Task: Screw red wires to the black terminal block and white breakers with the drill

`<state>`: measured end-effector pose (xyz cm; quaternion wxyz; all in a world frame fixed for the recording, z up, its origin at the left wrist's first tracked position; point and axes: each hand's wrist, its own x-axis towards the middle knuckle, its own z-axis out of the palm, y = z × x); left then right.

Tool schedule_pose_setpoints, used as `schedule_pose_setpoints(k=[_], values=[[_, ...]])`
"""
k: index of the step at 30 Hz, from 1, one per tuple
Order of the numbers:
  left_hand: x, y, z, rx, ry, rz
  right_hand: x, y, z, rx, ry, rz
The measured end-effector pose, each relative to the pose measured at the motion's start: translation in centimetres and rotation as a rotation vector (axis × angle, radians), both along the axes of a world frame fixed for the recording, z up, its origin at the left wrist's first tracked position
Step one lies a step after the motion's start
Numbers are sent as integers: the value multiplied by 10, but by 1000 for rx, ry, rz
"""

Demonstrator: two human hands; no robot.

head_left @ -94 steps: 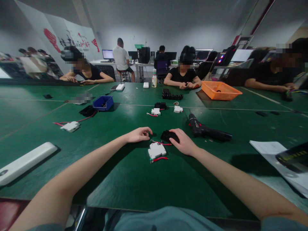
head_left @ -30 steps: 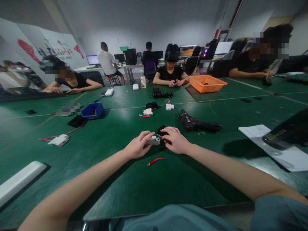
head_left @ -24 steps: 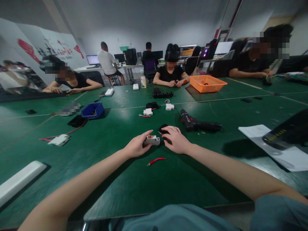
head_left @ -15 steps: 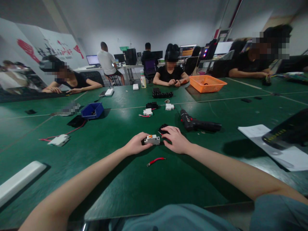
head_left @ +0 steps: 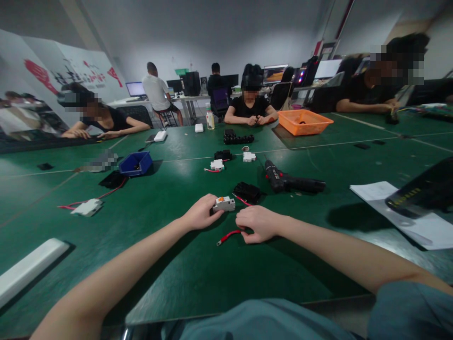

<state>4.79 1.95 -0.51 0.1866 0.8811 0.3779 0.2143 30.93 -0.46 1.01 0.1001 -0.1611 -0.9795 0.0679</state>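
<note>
My left hand (head_left: 201, 212) is closed around the left end of a white miniature circuit breaker (head_left: 224, 204) with an orange lever, held low over the green table. To the right, my right hand (head_left: 261, 224) has its thumb and index finger curled in a pinch at the right end of a short red cable (head_left: 230, 235). A ring lug shows at the cable's free left end; the pinched end is mostly hidden. Behind my right hand lies a black part (head_left: 247, 192) with a red wire running toward my fingers.
A black cordless drill (head_left: 290, 182) lies right of centre. Farther off are white breakers (head_left: 217, 165), a blue bin (head_left: 136, 163) and an orange basket (head_left: 305, 123). Paper sheets (head_left: 417, 222) lie at right, a long white object (head_left: 31, 269) at left. Other people sit around the table.
My right hand has moved away from the breaker and black part, down toward me, to the red cable's end. My left hand keeps the breaker in nearly the same place.
</note>
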Motion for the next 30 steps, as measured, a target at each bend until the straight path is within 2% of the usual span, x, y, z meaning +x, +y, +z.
schedule_pose_setpoints(k=[4, 14, 22, 30], values=[[-2, 1, -1, 122, 105, -50, 1, 5, -4, -78, 48, -31], [-11, 5, -4, -62, 10, -42, 4, 11, -6, -260, 124, -105], [-11, 3, 0, -39, 75, -77, 3, 13, -4, -277, 102, -78], [-10, 4, -3, -17, 67, -85, 2, 15, -8, -340, 112, -185]])
